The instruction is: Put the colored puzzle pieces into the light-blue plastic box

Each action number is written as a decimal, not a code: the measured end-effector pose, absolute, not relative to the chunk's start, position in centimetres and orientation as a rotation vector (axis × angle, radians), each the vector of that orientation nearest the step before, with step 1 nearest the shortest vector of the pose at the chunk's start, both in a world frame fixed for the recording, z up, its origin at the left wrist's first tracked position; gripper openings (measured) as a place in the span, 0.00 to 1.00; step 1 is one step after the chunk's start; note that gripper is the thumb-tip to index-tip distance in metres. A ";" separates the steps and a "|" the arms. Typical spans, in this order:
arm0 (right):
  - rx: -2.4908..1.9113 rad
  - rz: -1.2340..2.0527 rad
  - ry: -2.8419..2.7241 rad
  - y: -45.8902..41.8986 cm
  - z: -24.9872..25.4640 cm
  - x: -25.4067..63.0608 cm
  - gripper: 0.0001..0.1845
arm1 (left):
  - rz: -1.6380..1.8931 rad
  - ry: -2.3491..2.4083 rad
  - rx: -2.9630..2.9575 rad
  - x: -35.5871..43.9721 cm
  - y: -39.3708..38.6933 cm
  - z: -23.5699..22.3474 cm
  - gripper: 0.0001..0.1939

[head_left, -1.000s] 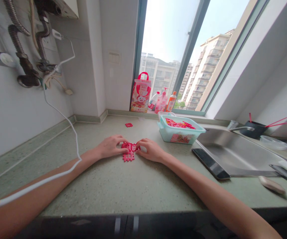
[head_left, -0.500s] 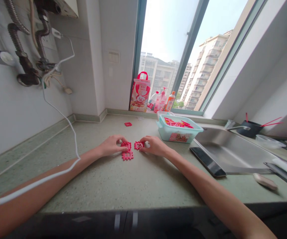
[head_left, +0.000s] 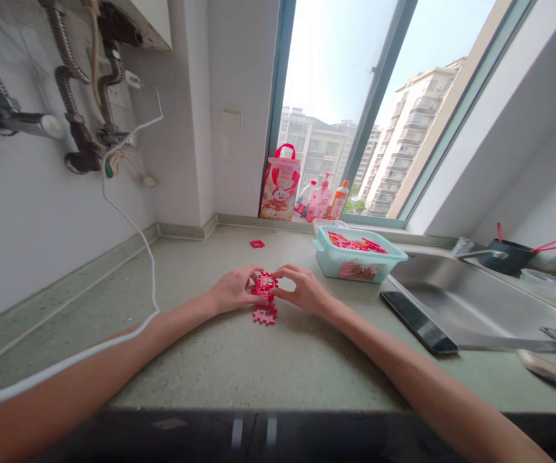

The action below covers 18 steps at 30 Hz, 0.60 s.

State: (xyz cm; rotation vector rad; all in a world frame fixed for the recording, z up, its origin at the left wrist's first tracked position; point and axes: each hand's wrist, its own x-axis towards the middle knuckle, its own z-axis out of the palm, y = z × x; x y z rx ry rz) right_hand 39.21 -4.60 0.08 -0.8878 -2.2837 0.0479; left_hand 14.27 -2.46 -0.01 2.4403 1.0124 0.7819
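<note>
My left hand (head_left: 236, 289) pinches red notched building pieces (head_left: 262, 292) between thumb and fingers, just above the counter. From the other side my right hand (head_left: 302, 289) grips a red square building piece (head_left: 268, 280) with a notched edge and an open middle. The two hands' pieces overlap and touch; whether they are locked together I cannot tell. Below them another red notched piece (head_left: 265, 315) shows its open centre and seems to hang from or lie against the left hand's pieces. A separate red piece (head_left: 257, 244) lies flat farther back.
A mint-green tub (head_left: 355, 269) full of red pieces stands right of my hands, beside the steel sink (head_left: 475, 308). A phone (head_left: 417, 323) lies at the sink's edge. A white cable (head_left: 138, 238) crosses at left. Bottles (head_left: 319, 202) and a bag (head_left: 280, 188) line the window.
My right hand has brought its red piece leftward against the pieces in my left hand; before, a gap lay between them. The whole view has shifted slightly.
</note>
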 end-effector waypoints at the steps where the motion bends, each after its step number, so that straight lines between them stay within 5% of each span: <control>1: -0.884 0.069 -2.306 -4.5 -0.2 39.2 0.11 | 0.782 1.009 2.440 14.2 -2.5 0.0 0.42; 7: -0.867 0.273 -2.379 -4.3 -0.8 39.2 0.09 | 0.728 0.968 2.480 13.9 -2.6 0.4 0.37; 12: -0.836 0.053 -2.434 -5.3 0.3 39.3 0.13 | 0.714 0.932 2.538 13.9 -2.4 0.6 0.23; 18: -0.666 0.016 -2.674 -7.6 2.0 38.7 0.13 | 0.693 0.940 2.516 13.9 -2.6 1.0 0.21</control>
